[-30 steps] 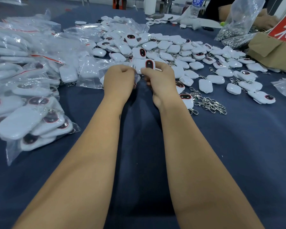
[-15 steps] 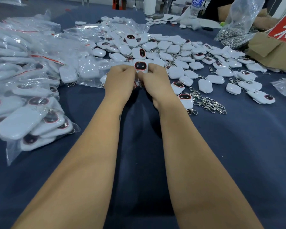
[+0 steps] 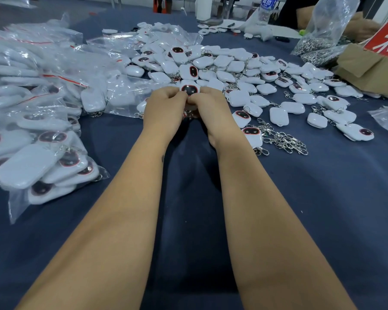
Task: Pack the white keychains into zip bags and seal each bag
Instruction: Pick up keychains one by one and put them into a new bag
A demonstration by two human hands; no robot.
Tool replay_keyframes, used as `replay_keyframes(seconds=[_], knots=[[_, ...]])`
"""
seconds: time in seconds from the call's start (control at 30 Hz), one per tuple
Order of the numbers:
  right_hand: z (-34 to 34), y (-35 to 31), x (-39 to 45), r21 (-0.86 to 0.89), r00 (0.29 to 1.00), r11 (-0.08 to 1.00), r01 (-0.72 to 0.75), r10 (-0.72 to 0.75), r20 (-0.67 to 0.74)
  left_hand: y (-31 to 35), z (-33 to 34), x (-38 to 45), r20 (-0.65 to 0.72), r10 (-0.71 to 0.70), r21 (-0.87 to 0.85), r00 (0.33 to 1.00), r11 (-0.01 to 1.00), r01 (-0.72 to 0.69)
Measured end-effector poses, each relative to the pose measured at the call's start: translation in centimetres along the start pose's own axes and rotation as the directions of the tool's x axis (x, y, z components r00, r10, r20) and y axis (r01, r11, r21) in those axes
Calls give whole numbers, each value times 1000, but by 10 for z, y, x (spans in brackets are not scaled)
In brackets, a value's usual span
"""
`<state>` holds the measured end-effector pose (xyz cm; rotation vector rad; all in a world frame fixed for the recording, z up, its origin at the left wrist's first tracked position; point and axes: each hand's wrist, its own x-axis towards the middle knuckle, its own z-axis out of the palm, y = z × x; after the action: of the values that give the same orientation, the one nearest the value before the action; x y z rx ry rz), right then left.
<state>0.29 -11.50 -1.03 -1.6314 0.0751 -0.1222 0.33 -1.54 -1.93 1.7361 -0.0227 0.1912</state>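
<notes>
White keychain (image 3: pixel 189 89), dark oval face with red rim, upward: held at table centre between both hands, at the near edge of the loose pile of keychains (image 3: pixel 244 70). Left hand (image 3: pixel 164 108) and right hand (image 3: pixel 211 108): fingers curled, fingertips pinching the keychain's lower edge from either side; whether a bag is around it cannot be told. Filled zip bags (image 3: pixel 38 121): heaped left on the blue table (image 3: pixel 323 209). Metal clasps (image 3: pixel 282 139): just right of the right wrist. Cardboard box (image 3: pixel 367 70): far right.

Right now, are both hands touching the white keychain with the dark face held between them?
Touching. The head view shows the left hand and right hand meeting around the keychain, fingertips pinching its lower edge with no visible gap.
</notes>
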Motion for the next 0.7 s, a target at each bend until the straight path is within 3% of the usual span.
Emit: replay_keyframes(seconds=[0.17, 0.37, 0.7], knots=[[-1, -1, 0, 107, 999, 994, 12, -7, -40, -1, 0, 1, 0, 11, -2, 1000, 1000, -11], [1, 1, -3, 14, 998, 999, 49, -48, -46, -1, 0, 3, -1, -12, -6, 1000, 1000, 12], [2, 1, -3, 2, 995, 998, 64, -64, -73, 0, 0, 4, -3, -34, -16, 999, 999, 34]])
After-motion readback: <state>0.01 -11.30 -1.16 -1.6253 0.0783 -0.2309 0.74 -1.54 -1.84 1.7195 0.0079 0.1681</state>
